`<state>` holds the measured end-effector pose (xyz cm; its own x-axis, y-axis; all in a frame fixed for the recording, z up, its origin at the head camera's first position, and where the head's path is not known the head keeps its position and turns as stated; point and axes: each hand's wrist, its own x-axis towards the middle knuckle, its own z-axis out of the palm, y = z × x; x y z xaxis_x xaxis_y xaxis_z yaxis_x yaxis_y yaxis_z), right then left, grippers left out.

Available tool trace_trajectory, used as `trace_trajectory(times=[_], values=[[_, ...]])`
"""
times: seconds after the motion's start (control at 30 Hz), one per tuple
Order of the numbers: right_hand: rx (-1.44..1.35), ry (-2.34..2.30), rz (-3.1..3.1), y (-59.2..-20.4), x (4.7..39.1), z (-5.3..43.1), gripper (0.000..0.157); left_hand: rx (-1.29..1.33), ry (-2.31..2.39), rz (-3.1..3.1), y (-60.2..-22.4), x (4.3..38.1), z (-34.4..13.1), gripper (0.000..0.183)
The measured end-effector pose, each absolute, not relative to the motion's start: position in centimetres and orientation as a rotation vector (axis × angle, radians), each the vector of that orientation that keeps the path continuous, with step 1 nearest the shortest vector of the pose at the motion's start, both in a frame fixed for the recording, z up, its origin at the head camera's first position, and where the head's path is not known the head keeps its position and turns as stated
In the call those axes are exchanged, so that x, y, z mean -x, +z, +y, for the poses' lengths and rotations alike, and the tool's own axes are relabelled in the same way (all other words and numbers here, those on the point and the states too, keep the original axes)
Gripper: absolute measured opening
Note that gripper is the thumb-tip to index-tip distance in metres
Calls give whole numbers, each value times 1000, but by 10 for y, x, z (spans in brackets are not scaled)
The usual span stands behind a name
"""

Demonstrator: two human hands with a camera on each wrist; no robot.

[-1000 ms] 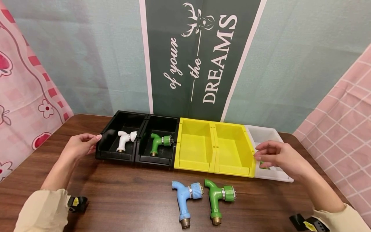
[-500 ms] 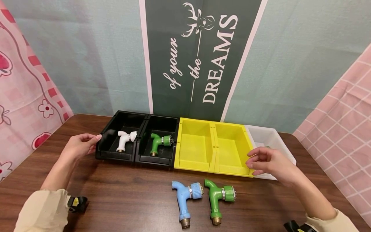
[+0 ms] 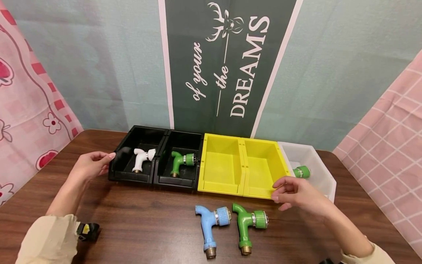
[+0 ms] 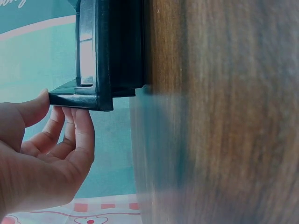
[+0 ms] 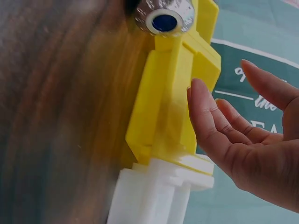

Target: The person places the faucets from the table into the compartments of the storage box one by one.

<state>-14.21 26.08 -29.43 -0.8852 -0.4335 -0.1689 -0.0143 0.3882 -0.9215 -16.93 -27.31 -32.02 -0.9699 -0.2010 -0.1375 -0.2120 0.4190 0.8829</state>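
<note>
My left hand (image 3: 87, 167) holds the outer side of the leftmost black bin (image 3: 113, 172), thumb at the rim and fingers against the side wall. That bin contains a white tap (image 3: 141, 159), and the adjoining black bin has a green tap (image 3: 178, 163). Over the front right corner of the right yellow bin (image 3: 262, 172) hovers my right hand (image 3: 298, 194), fingers loosely bent, nothing in them. Nearer me, a blue tap (image 3: 207, 227) and another green tap (image 3: 244, 227) lie side by side. A green tap knob (image 3: 301, 171) shows in the white bin (image 3: 316, 157), the rest hidden.
The bins stand in one row on a brown wooden table (image 3: 148, 220). Another yellow bin (image 3: 222, 165) sits mid-row. Behind hangs a blue-green cloth (image 3: 132, 73), with pink cloths at both sides.
My right hand has moved left and toward me, from the white bin to the right yellow bin's front, uncovering the green knob. The left hand has stayed in place.
</note>
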Motion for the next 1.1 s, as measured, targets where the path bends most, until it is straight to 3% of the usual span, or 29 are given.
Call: trace_trajectory(times=[1.1], values=[[346,-1469,2046,-327,128,244,35,392,1634,2646,-321,171,-273,47]])
